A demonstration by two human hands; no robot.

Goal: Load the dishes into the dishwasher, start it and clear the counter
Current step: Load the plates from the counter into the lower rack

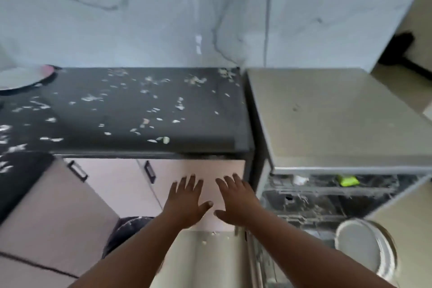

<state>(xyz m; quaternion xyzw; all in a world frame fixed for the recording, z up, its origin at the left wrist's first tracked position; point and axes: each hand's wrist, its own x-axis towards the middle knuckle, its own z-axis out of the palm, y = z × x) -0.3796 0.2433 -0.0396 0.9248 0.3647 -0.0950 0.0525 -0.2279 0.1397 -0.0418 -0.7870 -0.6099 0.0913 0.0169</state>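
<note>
Both hands, left hand [184, 203] and right hand [236, 201], hover empty with fingers spread at lower centre, before the scrap-strewn black counter [140, 110], while the open dishwasher [327, 189] at lower right holds white plates [364, 245].

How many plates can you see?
2 for sure: one at the counter's far left edge, one standing in the open dishwasher's lower rack. More rims seem stacked behind that one; others may be hidden.

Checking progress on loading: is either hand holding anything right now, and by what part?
Nothing is held. The left hand and right hand are both empty, fingers spread.
</note>
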